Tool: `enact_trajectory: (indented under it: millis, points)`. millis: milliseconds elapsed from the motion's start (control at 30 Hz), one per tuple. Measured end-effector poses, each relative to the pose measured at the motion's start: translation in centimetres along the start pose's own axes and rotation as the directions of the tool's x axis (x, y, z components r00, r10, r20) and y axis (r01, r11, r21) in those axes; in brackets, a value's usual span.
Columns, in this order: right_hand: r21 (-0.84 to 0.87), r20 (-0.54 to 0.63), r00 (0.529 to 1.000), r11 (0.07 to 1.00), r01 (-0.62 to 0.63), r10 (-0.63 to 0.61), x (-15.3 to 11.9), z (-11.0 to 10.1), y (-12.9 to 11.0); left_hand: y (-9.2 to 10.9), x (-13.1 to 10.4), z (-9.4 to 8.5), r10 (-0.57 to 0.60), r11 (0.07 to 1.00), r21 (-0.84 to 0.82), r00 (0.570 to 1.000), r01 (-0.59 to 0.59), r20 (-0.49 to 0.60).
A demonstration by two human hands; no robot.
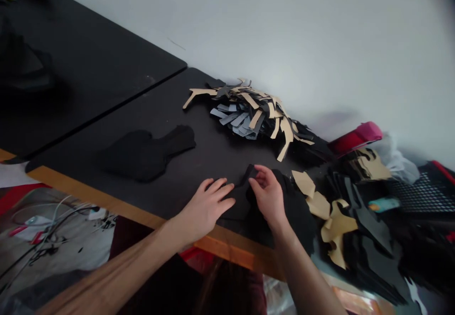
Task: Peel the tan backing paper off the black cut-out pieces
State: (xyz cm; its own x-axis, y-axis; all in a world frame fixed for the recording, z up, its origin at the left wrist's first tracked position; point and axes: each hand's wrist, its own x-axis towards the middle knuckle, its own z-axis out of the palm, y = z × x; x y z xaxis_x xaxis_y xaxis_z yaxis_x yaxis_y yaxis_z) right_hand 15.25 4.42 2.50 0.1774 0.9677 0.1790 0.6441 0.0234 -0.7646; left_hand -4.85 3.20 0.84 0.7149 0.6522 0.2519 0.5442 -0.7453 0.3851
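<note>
My right hand (268, 194) pinches a small black strip (248, 175) between thumb and fingers, its near end angled up off the table. Flat on the dark table, fingers spread, rests my left hand (209, 206), its fingertips close to the strip's lower end. Under and beside my right wrist lies a black fabric-like piece (296, 211); its outline blends into the table. Left of my hands is another black cut piece (138, 154), a broad body with a narrower arm pointing right.
A heap of tan, grey and black offcuts (252, 111) lies against the wall. To the right are tan pieces (337, 229), dark cut shapes (373, 225), a pink-red pouch (357, 137) and a black mesh tray (433, 192). Cables (50, 225) lie on the floor at left.
</note>
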Motion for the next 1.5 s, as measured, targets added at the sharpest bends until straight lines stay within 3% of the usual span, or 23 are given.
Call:
enact_trajectory:
  millis: [200,500,933,1067,1200,1333,1433,1500]
  points:
    - [-0.161,0.124,0.992,0.986,0.048,-0.028,2.8,-1.4,-0.3,0.3,0.0,-0.3,-0.03,0.998,-0.054,0.999,0.029,-0.013]
    - [-0.4,0.166,0.978,0.897,0.187,-0.129,3.8,-1.2,-0.7,0.2,0.0,0.2,-0.038,0.997,-0.067,0.997,0.034,-0.064]
    - [-0.507,0.217,0.976,0.854,0.115,-0.003,5.2,-1.2,-0.3,0.2,0.0,-0.2,-0.016,0.999,-0.037,0.999,0.015,-0.049]
    - [-0.45,0.303,0.952,0.887,0.103,0.044,7.1,-1.6,-0.2,0.3,0.0,-0.3,-0.041,0.999,-0.026,0.998,0.04,-0.045]
    - [-0.353,0.38,0.92,0.935,0.044,0.1,8.8,-1.9,0.0,0.2,0.3,-0.5,-0.149,0.989,-0.013,0.987,0.148,-0.069]
    - [-0.147,0.454,0.889,0.989,0.006,0.063,8.7,-2.8,-1.3,-0.3,0.5,-1.1,-0.26,0.954,-0.166,0.964,0.25,-0.045]
    - [0.065,0.467,0.884,0.998,-0.02,-0.013,7.4,-3.8,-3.1,-0.4,0.4,-1.6,-0.404,0.822,-0.461,0.913,0.336,-0.057]
    - [0.213,0.418,0.907,0.976,-0.05,-0.045,6.2,-4.3,-4.1,0.0,0.4,-1.8,-0.544,0.591,-0.734,0.837,0.336,-0.055]
